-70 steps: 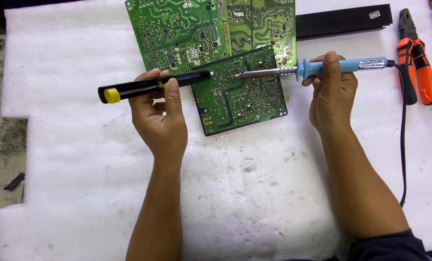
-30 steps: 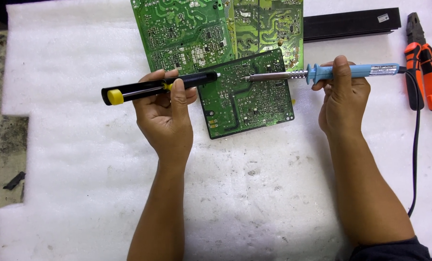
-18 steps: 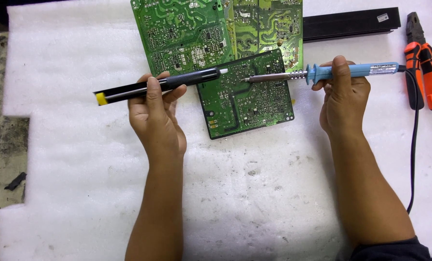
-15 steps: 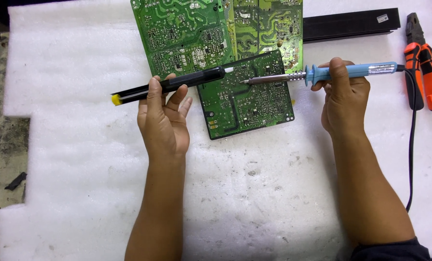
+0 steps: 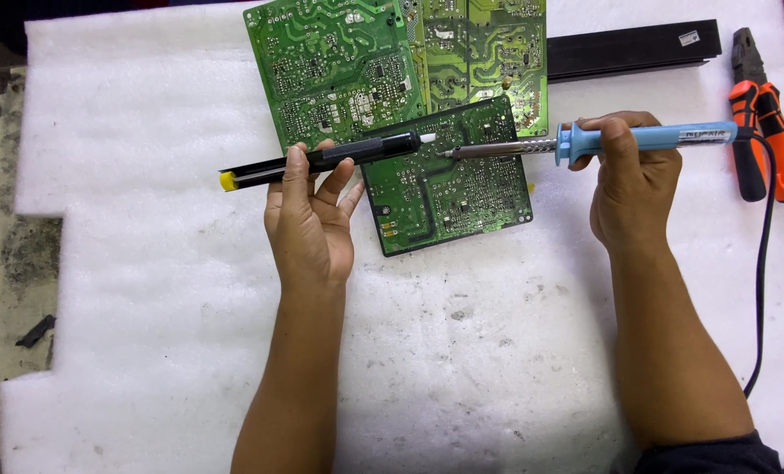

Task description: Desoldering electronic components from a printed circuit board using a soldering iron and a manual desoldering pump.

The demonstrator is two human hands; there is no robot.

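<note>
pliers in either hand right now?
No: the pliers lie on the foam, while the right hand holds the soldering iron.

Single head view, looking steeply down (close) onto foam mat.

Advancing black desoldering pump rightward over small green circuit board, white nozzle nearing soldering iron tip.

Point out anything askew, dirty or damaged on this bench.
The small green circuit board lies tilted, overlapping the larger boards. The white foam mat is stained with dark specks in front of it, and its left edge is notched. Nothing looks spilled.
</note>
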